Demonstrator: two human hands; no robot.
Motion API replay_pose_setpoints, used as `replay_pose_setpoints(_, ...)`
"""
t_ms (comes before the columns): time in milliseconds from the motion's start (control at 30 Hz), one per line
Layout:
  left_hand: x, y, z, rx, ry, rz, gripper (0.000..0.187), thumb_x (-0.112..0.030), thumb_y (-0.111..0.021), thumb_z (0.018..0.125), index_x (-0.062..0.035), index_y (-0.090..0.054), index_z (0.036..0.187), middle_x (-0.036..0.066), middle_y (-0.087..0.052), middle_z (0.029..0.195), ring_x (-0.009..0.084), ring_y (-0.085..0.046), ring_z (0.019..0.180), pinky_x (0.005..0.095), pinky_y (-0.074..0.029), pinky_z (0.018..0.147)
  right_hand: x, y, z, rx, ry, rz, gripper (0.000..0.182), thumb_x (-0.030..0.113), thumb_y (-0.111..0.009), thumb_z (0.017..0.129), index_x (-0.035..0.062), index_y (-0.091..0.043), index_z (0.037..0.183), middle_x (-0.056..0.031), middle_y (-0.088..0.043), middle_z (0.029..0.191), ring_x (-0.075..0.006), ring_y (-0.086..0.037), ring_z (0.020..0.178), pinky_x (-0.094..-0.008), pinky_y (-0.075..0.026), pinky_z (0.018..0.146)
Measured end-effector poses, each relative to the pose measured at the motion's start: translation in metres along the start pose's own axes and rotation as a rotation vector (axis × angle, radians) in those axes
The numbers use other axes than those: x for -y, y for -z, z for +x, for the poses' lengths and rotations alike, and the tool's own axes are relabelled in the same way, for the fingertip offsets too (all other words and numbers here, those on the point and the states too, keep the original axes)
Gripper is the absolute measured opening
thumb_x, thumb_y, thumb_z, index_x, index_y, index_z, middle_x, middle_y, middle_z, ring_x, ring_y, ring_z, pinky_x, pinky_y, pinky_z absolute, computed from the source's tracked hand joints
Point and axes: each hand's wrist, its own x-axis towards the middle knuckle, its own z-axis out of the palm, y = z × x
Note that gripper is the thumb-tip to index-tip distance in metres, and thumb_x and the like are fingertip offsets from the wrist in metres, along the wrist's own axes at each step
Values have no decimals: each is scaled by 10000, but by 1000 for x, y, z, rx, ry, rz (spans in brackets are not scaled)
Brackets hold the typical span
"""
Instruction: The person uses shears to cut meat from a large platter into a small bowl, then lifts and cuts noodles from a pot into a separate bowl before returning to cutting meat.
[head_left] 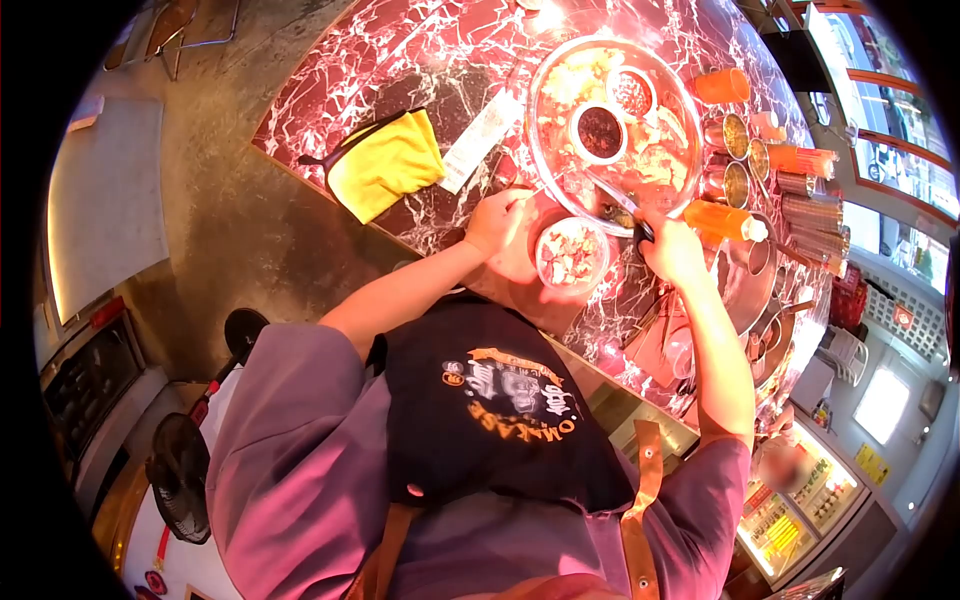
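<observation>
My right hand (pixel 668 247) is closed around black-handled scissors (pixel 618 198), as the tool appears to be. Their metal blades reach over the near rim of a large round tray (pixel 536 150) of food pieces. Two small bowls stand in that tray: one with a dark filling (pixel 599 134) and one with a reddish, speckled filling (pixel 631 92). My left hand (pixel 497 222) is curled shut at the near side of the table; whatever is in its fingers, if anything, is hidden. Between my hands sits a white bowl of chopped pieces (pixel 572 255).
A yellow cloth (pixel 388 165) lies at the left table edge, beside a white printed strip (pixel 480 140). Orange cups (pixel 721 86), an orange container (pixel 722 221), and metal tins (pixel 735 136) line the right side. Pans (pixel 768 335) stand nearer right. Behind them is a lit display fridge (pixel 800 500).
</observation>
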Motion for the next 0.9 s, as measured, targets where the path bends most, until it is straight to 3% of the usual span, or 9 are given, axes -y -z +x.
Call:
replay_pose_setpoints(200,-22,11,-2,102,43,-42,284,-164,-557,962,-46,-695,1180,189,-720,1083,306,-708,984,360,-548,835,10,-4,8,-13,-72,-52,566,303,-719,743,169,-574,1273,-182,-691,1117,-360,-688,1008,-463,-547,876)
replay_pose_setpoints(233,-26,10,-4,145,49,10,290,-136,-547,967,-16,-679,1195,179,-726,1088,264,-707,992,339,-541,856,11,-13,17,11,-82,-75,577,306,-727,740,169,-572,1279,-192,-686,1127,-360,-690,1008,-470,-548,864)
replay_pose_setpoints(400,-23,7,-4,148,55,67,284,-104,-540,968,17,-671,1190,174,-729,1090,220,-705,1000,318,-535,875,4,-43,36,-96,76,-19,477,168,-677,764,153,-635,1239,-232,-708,988,-383,-702,909,-486,-552,819)
replay_pose_setpoints(567,-13,21,7,55,64,-40,288,-94,-552,963,18,-667,1201,127,-739,1062,181,-686,953,299,-527,863,-8,-26,12,-51,26,13,474,119,-655,764,171,-641,1236,-202,-715,954,-386,-697,881,-483,-547,816)
replay_pose_setpoints(633,-13,35,10,117,118,-209,275,-94,-553,970,14,-674,1192,42,-723,958,125,-654,827,264,-518,744,-7,-14,-10,-115,-21,59,513,149,-677,754,189,-612,1261,-181,-710,957,-380,-690,911,-465,-544,829)
replay_pose_setpoints(667,-42,47,6,114,225,-281,264,-94,-551,987,3,-673,1200,-43,-616,804,46,-528,655,207,-425,579,-6,-9,-21,-105,-45,92,549,182,-702,742,202,-588,1279,-163,-700,997,-363,-684,954,-448,-543,845)
replay_pose_setpoints(700,-51,55,7,123,222,-275,264,-94,-551,987,3,-673,1200,-43,-616,804,46,-528,655,207,-425,579,-4,-6,-29,-110,-53,99,549,182,-702,742,202,-588,1279,-163,-700,997,-363,-684,954,-448,-543,845)
replay_pose_setpoints(800,-50,77,6,130,359,-518,271,-87,-549,1002,7,-649,1236,-82,-454,683,10,-351,537,175,-272,475,-3,-14,-44,-121,-156,115,558,201,-716,741,205,-589,1284,-150,-693,1071,-347,-682,997,-451,-545,857)
replay_pose_setpoints(900,-48,94,5,63,358,-527,272,-103,-564,993,10,-657,1221,-65,-476,694,16,-389,566,172,-297,513,2,-32,-28,-171,-110,133,544,252,-724,758,207,-601,1286,-170,-701,1076,-363,-687,991,-461,-545,860)
